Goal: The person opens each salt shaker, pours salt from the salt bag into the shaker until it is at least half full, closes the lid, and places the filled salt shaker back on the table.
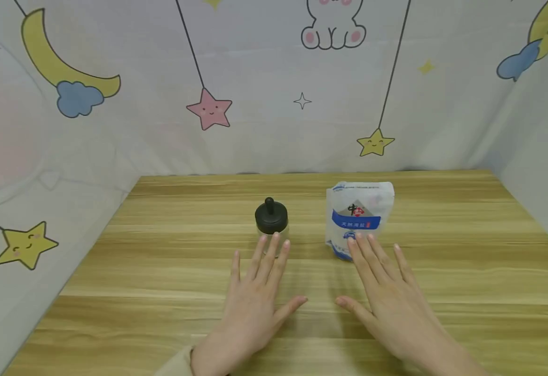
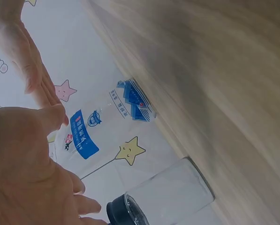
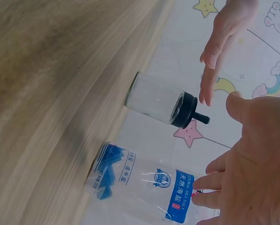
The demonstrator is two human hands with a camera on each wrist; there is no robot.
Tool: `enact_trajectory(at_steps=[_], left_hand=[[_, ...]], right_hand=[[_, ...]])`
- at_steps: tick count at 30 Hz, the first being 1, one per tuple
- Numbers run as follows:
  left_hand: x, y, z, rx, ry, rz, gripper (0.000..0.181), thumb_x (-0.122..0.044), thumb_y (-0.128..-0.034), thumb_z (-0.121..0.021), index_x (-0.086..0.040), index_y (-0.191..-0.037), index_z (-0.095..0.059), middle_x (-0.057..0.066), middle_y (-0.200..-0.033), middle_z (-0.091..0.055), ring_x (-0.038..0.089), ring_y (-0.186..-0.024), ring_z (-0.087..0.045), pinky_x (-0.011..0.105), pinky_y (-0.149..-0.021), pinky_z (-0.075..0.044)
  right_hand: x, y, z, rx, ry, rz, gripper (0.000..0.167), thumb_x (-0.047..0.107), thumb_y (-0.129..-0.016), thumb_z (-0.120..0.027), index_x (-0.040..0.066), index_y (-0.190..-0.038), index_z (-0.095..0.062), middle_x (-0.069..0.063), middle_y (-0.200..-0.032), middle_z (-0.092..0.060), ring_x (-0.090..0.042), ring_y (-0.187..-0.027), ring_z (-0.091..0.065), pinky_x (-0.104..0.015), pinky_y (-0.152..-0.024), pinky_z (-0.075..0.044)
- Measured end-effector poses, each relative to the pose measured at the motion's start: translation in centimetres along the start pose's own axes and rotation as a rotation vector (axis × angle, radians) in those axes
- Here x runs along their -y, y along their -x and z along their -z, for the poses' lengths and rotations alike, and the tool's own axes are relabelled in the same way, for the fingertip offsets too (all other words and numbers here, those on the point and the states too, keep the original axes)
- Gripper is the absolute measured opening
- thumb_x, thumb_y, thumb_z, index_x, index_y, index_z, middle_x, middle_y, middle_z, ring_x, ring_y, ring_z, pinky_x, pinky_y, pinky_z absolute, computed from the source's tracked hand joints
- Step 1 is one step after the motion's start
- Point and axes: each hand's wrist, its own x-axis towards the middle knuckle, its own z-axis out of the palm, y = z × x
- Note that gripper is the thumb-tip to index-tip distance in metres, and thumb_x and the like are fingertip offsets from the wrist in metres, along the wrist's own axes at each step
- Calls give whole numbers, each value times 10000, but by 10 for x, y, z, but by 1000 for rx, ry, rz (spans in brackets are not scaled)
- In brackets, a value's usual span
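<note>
Jar (image 1: 271, 219), pouch (image 1: 359, 219) beyond splayed left (image 1: 255, 305) and right hands (image 1: 388, 300)

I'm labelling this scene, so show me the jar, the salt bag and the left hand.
Jar (image 3: 155, 99): right wrist view, on its clear side.
Salt bag (image 1: 356, 222): head view, on its front's blue band.
Left hand (image 1: 254, 298): head view, on its back.

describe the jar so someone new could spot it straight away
On the wooden table, beyond the left hand, stands the jar, left of the bag in the head view. It is clear with a black lid topped by a knob, while the bag is white and blue with printing.
</note>
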Motion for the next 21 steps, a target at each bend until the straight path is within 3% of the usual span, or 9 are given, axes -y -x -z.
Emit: enact_trajectory(at_steps=[15,21], left_hand=[[10,-1,-1,-43,48,23,917,-623,-888,-524,-179,-1557,-83,1,-1639,-52,230,-1517,-69,633,-1176,-127],[16,-2,-1,-45,82,46,929,-606,-901,-519,-160,-1555,-33,11,-1637,-30,222,-1515,-64,621,-1179,-141]], right_hand=[[4,-7,-4,8,-61,-4,842,576,-946,-458,126,-1554,-87,-58,-1629,-136,-261,-1510,-107,-382,-1242,65],[6,-14,-6,-46,-72,30,829,550,-938,-498,86,-1540,-169,-86,-1610,-207,-270,-1497,-166,-353,-1246,40]])
